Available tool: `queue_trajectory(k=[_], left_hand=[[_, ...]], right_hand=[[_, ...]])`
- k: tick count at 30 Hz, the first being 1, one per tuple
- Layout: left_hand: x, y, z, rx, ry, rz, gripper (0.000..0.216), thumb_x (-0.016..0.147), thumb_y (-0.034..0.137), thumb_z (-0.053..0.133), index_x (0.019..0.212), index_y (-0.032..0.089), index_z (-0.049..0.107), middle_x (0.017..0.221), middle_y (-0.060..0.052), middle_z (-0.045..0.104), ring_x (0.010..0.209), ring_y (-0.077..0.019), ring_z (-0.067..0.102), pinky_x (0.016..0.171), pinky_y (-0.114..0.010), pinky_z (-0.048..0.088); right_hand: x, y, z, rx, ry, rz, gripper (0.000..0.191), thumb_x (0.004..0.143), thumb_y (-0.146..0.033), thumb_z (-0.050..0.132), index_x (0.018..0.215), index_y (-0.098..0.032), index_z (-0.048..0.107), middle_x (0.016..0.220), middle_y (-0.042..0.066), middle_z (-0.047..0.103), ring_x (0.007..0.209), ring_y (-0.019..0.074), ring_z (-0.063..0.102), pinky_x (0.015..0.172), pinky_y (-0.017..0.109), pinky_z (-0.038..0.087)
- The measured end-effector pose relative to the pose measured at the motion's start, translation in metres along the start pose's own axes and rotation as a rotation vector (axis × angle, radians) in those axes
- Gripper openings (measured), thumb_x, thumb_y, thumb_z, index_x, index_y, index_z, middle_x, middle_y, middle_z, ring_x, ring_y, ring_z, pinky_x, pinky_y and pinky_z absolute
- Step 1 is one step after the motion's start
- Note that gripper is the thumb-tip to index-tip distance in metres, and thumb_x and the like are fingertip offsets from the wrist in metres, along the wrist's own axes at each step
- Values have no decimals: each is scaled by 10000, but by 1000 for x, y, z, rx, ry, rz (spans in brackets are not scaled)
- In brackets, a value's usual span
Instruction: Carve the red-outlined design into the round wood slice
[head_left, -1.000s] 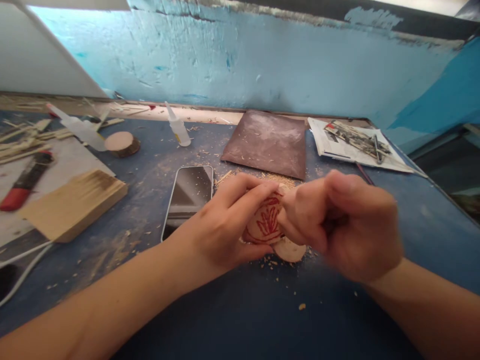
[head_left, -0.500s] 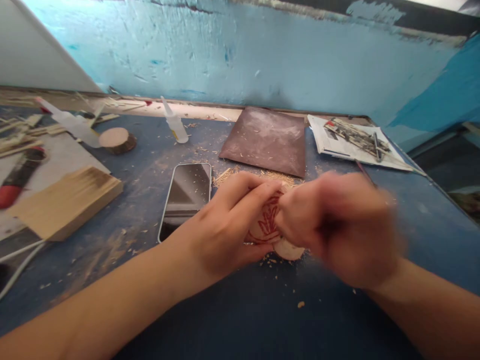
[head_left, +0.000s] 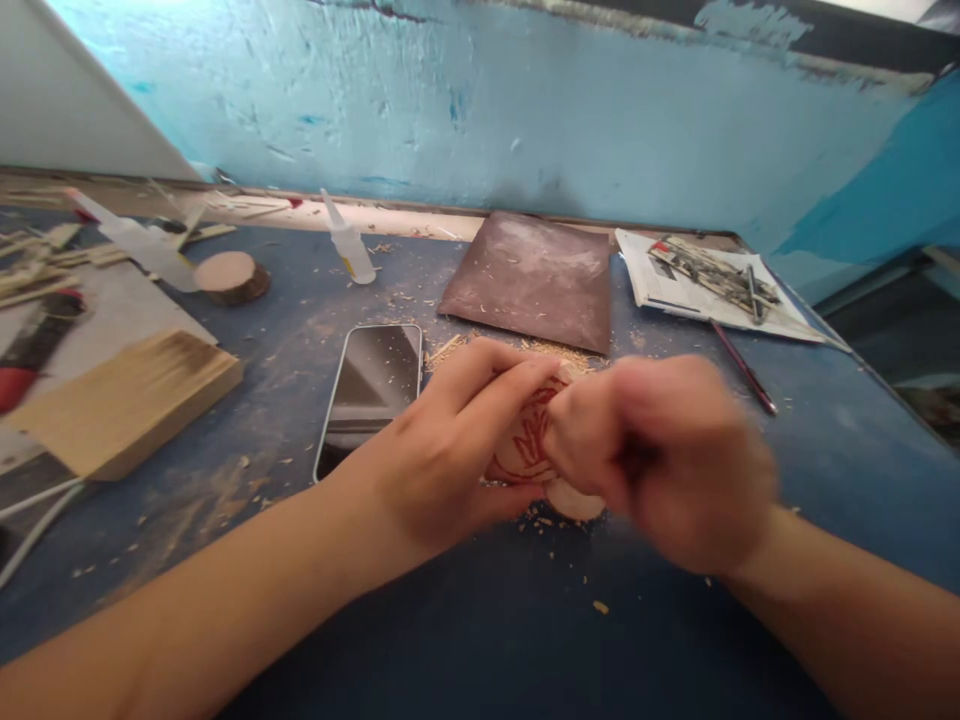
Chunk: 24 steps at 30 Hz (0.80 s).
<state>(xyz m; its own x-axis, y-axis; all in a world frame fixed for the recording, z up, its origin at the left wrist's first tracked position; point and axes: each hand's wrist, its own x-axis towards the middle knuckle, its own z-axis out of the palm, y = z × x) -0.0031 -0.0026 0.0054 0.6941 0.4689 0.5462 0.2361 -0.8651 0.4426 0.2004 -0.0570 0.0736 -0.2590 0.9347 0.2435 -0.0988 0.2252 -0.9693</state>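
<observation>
A pale wood slice [head_left: 574, 500] with a red carved pattern on its face lies on the blue table, wood shavings around it. My left hand [head_left: 450, 440] grips its left side, thumb at the near edge and fingers along the far edge. Over the right part of the slice, my right hand [head_left: 660, 450] is closed in a fist, smeared by motion. Whatever the right fingers hold is hidden inside the fist. Just left of the slice lies a phone [head_left: 375, 385], partly behind my left wrist.
Behind sits a brown sandpaper sheet [head_left: 532, 280]. A pen [head_left: 742, 368] and papers with wood scraps [head_left: 712, 275] are at right. Leftward are a wood block [head_left: 135, 400], a round wood slice [head_left: 231, 277], a glue bottle [head_left: 349, 245] and a red-black tool [head_left: 37, 345].
My right hand has shifted slightly left over the slice, so more of the pen shows. My left hand keeps its hold.
</observation>
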Motion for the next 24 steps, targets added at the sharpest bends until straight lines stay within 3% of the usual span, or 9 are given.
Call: queue_trajectory(k=[4,10,16,24], left_hand=[[-1,-1,1,-16,5,-27,625,1004,331,866,1566,273,601,1488,-117,654,1356,-355,705,1192,-527,658],[-1,-6,5,-37,29,-8,671,1005,333,854,1601,254,554,1457,-122,654,1345,-356,695,1191,-519,652],[0,-7,5,-32,24,-59,685,933,249,881,1550,262,585,1427,-93,666,1285,-321,709,1174,-458,642],[1,-10,5,-53,22,-46,662,947,287,861,1547,247,581,1424,-96,654,1306,-318,688,1175,-450,629]], right_hand=[[-1,7,1,-7,-22,7,600,1117,-124,367,538,-227,486,546,-24,447,504,127,402,575,345,428],[4,2,1,-23,-51,-15,591,1104,-112,386,530,-225,473,534,-14,478,527,131,453,589,335,438],[13,-4,5,162,-8,67,615,1026,-1,252,476,-228,406,453,-4,368,468,124,374,501,275,365],[12,-3,-1,-80,-77,-60,539,1055,-37,362,555,-232,414,511,-22,442,510,117,431,544,269,447]])
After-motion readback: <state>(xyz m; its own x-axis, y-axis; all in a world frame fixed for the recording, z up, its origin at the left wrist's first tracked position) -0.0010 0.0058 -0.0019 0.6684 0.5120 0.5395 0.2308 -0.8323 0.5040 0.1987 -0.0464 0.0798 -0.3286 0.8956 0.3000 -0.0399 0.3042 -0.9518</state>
